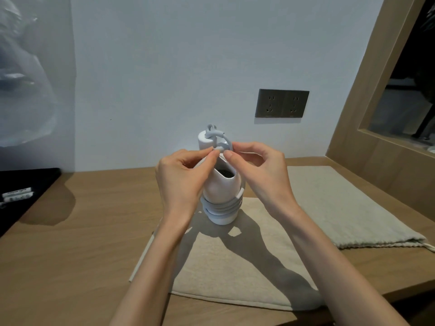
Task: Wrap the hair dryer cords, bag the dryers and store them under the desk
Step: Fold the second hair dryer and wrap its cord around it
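Observation:
A white hair dryer [222, 191] is held upright above the wooden desk [77, 234], its dark mesh opening facing me. Its grey cord [221, 205] is wound in several turns round the lower end, and a loose loop of cord rises over the top. My left hand [182, 178] pinches the cord end at the top between thumb and fingers. My right hand [257, 170] pinches the same cord from the right side. Two beige cloth bags lie flat on the desk: one [226, 262] directly under the dryer, another [336, 208] to the right.
A dark double wall socket [282, 103] sits on the white wall behind. A wooden frame with a mirror [388, 107] borders the right side. A black tray [21, 191] with small white tubes lies at the desk's left. A clear plastic bag [26, 74] hangs upper left.

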Motion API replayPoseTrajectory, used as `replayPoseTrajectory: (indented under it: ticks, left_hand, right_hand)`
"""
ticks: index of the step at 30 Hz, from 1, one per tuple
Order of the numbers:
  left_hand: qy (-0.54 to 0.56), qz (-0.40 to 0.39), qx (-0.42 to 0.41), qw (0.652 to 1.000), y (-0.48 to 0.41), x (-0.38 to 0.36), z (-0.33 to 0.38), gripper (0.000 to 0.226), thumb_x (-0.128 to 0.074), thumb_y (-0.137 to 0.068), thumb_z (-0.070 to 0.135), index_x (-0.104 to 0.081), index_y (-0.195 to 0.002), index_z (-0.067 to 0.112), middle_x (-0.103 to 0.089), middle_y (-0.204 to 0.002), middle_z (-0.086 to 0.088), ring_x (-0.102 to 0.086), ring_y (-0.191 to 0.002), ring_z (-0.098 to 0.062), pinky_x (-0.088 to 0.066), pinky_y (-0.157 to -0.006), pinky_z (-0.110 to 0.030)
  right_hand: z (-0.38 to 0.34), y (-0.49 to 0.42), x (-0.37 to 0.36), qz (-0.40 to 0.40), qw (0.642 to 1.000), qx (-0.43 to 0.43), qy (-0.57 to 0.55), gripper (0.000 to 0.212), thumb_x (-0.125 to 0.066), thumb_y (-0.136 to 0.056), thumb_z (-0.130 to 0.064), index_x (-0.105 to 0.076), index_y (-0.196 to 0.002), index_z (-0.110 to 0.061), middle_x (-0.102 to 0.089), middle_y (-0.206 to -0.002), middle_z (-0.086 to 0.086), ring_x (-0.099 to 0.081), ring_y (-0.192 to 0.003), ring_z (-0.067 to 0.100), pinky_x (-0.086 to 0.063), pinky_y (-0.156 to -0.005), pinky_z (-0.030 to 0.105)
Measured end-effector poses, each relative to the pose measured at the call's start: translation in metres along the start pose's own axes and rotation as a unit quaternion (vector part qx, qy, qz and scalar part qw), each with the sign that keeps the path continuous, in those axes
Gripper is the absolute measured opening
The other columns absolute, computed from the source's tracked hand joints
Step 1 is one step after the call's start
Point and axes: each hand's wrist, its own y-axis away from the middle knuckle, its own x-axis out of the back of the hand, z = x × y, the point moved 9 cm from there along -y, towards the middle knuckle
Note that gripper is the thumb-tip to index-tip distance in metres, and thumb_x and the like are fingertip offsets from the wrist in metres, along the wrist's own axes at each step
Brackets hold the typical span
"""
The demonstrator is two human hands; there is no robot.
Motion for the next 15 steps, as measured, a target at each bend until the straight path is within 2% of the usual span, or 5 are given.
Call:
replayPoseTrajectory:
  ticks: [3, 6, 8, 11, 15]
  left_hand:
    - [-0.007, -0.006, -0.002, 1.000, -0.004, 0.002, 0.000, 0.008, -0.081, -0.074, 0.023, -0.078, -0.081, 0.027, -0.072, -0.078, 0.011, -0.068, -0.078, -0.002, -0.056, -0.071, -0.026]
    - [-0.004, -0.007, -0.010, 1.000, -0.003, 0.004, 0.002, 0.009, -0.081, -0.074, 0.024, -0.078, -0.082, 0.025, -0.072, -0.082, 0.012, -0.066, -0.081, 0.002, -0.054, -0.070, -0.020]
    - [0.003, 0.003, -0.007, 1.000, -0.001, 0.005, 0.001, 0.009, -0.082, -0.074, 0.025, -0.077, -0.081, 0.024, -0.071, -0.078, 0.012, -0.065, -0.077, 0.003, -0.052, -0.068, -0.018]
    - [0.011, 0.017, 0.027, 0.999, -0.002, 0.007, -0.008, 0.015, -0.083, -0.070, 0.031, -0.071, -0.073, 0.024, -0.068, -0.069, 0.017, -0.063, -0.072, 0.002, -0.050, -0.072, -0.022]
    - [0.069, -0.039, 0.046, 0.996, 0.001, -0.006, -0.012, 0.011, -0.079, -0.077, 0.023, -0.071, -0.071, 0.020, -0.071, -0.069, 0.011, -0.065, -0.068, -0.003, -0.051, -0.068, -0.019]
  right_hand:
    - [-0.001, 0.009, -0.006, -0.040, 0.999, 0.002, 0.005, 0.037, -0.079, -0.076, -0.021, -0.067, -0.111, -0.022, -0.065, -0.112, -0.008, -0.063, -0.102, -0.001, -0.052, -0.084, 0.015]
    - [-0.001, 0.015, -0.008, -0.059, 0.998, 0.011, 0.034, 0.045, -0.077, -0.079, -0.018, -0.063, -0.122, -0.023, -0.061, -0.119, -0.010, -0.062, -0.104, -0.001, -0.052, -0.086, 0.016]
    - [-0.001, 0.015, -0.005, -0.064, 0.997, 0.008, 0.031, 0.044, -0.073, -0.082, -0.016, -0.062, -0.123, -0.022, -0.063, -0.118, -0.010, -0.064, -0.102, 0.001, -0.052, -0.085, 0.017]
    - [-0.001, 0.017, -0.003, -0.064, 0.998, 0.011, 0.020, 0.039, -0.070, -0.084, -0.013, -0.062, -0.122, -0.021, -0.067, -0.112, -0.010, -0.065, -0.098, 0.000, -0.052, -0.082, 0.017]
    - [0.001, 0.018, 0.001, -0.030, 0.999, 0.018, 0.008, 0.033, -0.068, -0.087, -0.014, -0.063, -0.119, -0.019, -0.068, -0.107, -0.004, -0.067, -0.094, 0.002, -0.052, -0.081, 0.017]
